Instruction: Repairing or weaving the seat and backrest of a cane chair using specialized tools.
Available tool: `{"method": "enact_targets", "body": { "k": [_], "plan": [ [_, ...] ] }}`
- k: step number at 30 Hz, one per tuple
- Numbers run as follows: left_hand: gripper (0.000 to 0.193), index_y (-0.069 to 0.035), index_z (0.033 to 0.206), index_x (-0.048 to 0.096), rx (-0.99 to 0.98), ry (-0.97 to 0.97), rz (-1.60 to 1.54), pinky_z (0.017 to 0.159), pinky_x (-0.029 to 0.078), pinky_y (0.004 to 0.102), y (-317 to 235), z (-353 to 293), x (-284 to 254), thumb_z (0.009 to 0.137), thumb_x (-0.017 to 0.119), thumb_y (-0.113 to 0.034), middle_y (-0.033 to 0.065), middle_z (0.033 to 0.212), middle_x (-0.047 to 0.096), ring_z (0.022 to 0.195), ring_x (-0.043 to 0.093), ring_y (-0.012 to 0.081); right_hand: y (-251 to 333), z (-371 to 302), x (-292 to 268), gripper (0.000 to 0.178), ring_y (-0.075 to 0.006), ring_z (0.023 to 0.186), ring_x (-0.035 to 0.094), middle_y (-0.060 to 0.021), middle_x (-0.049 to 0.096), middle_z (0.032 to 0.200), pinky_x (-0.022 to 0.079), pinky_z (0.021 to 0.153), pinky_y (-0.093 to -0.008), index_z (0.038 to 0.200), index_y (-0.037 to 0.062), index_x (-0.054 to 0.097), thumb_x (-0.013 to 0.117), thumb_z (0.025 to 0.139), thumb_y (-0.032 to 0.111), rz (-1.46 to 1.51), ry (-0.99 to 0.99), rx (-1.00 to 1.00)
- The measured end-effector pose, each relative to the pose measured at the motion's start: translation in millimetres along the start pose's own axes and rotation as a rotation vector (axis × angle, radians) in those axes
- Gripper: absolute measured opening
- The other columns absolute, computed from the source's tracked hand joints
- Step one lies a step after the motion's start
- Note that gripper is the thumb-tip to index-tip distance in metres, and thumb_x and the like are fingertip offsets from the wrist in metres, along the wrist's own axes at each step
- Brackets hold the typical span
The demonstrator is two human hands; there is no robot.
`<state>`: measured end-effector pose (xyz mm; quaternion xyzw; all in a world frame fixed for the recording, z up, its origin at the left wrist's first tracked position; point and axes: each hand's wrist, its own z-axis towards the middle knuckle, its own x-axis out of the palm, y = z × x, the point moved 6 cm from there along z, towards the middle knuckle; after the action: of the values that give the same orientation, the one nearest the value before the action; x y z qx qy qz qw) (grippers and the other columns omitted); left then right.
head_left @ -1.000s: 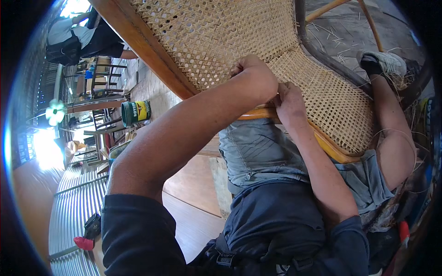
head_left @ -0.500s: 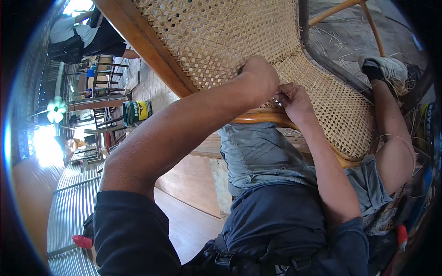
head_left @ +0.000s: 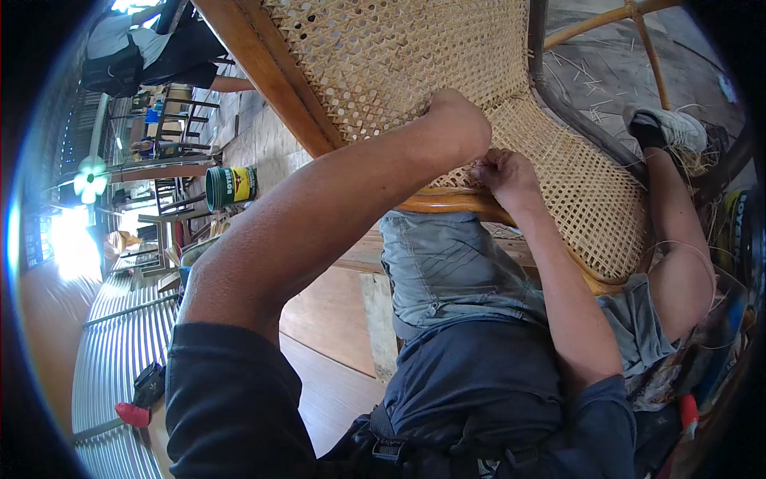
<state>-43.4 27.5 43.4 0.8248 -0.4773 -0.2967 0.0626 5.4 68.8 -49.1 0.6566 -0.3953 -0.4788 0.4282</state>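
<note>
A chair with a woven cane panel point(head_left: 415, 56) and a curved wooden frame rim point(head_left: 447, 201) lies across my lap. My left hand point(head_left: 456, 128) rests curled on the weave just above the rim, fingers closed against the cane. Right beside it, my right hand point(head_left: 504, 174) is pinched shut at the rim where the weave meets the wood, seemingly on a thin cane strand. The fingertips of both hands are hidden. A loose strand point(head_left: 688, 254) loops by my right knee.
A green can point(head_left: 230, 185) stands on the floor at the left. Another person point(head_left: 159, 48) sits at the top left near stacked chair frames point(head_left: 171, 120). My shoe point(head_left: 669, 128) is at the right. Cane scraps point(head_left: 590, 72) litter the floor.
Both hands have shifted to the right along the rim, and the left hand has slid closer to the right one. The chair panel has barely moved.
</note>
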Motion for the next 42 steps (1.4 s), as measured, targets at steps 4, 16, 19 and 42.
{"method": "enact_targets", "body": {
  "k": [4,16,19,42],
  "plan": [
    [0.029,-0.015,0.104,0.068,0.029,0.064,0.081,0.072,0.051,0.039,-17.5,7.9,-4.4,0.075,0.066,-0.017,0.003,0.103,0.066,0.094,0.064,0.0226,-26.0,7.2,10.3,0.021,-0.0314,0.085,0.063,-0.0173,0.064,0.088,0.049,0.075,-0.039,0.09,0.0083,0.067,0.064,0.074,0.021,-0.067,-0.033,0.143],
    [0.026,-0.012,0.099,0.069,-0.032,0.031,-0.082,0.074,0.051,0.0389,-0.6,3.2,-6.1,0.074,0.062,-0.018,0.0084,0.1,0.067,0.093,0.064,0.0241,5.0,-1.8,-4.1,0.025,-0.0307,0.098,0.061,-0.014,0.064,0.103,0.049,0.083,-0.0381,0.096,0.0131,0.068,0.063,0.075,0.025,-0.254,0.009,0.454],
    [0.036,-0.016,0.115,0.062,-0.016,0.099,-0.126,0.085,0.044,0.0514,1.6,-0.4,6.9,0.081,0.057,-0.028,0.0045,0.114,0.063,0.105,0.059,0.0271,6.4,-3.2,-2.7,0.022,-0.031,0.097,0.06,-0.0128,0.065,0.099,0.049,0.082,-0.0393,0.094,0.0131,0.068,0.061,0.076,0.023,-0.315,-0.018,0.409],
    [0.021,-0.012,0.087,0.071,-0.244,-0.183,0.068,0.066,0.05,0.037,-9.5,-0.3,11.6,0.079,0.053,-0.018,0.008,0.089,0.068,0.084,0.066,0.0224,1.8,-4.9,-3.4,0.02,-0.0327,0.096,0.053,-0.0141,0.057,0.1,0.045,0.084,-0.04,0.093,0.0089,0.062,0.064,0.076,0.02,-0.295,-0.116,0.016]
  ]
}}
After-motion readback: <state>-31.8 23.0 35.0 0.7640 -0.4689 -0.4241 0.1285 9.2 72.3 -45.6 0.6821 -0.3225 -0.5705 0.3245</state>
